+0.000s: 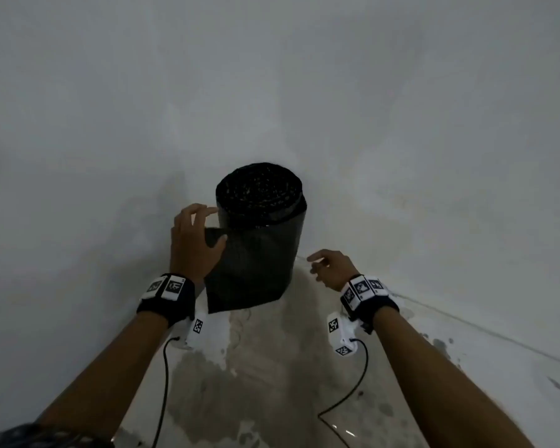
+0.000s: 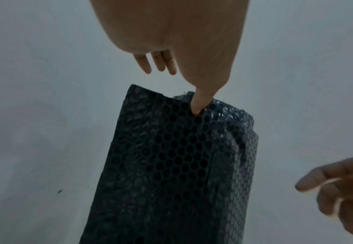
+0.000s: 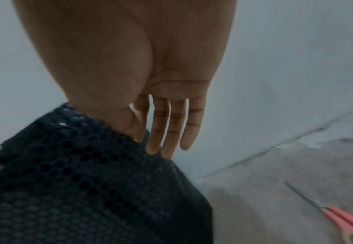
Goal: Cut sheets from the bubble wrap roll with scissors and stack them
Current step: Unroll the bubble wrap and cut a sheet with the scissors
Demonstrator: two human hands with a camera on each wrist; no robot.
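Observation:
A black bubble wrap roll [image 1: 260,244] [image 2: 171,165] [image 3: 77,181] stands upright on the floor against a white wall. My left hand [image 1: 193,244] [image 2: 171,33] is at its upper left. Its straight thumb [image 2: 201,100] is tucked behind the loose outer flap [image 1: 214,238], and the other fingers are spread off the sheet. My right hand [image 1: 332,268] [image 3: 161,132] hovers just right of the roll with straight fingers, holding nothing; it also shows in the left wrist view as a hand [image 2: 338,186]. Pink-handled scissors [image 3: 342,221] lie on the floor to the right.
The wall [image 1: 272,76] rises right behind the roll and meets the stained concrete floor [image 1: 272,367] along a seam running off to the right. Black cables [image 1: 164,383] trail from both wrist cameras over the floor near me.

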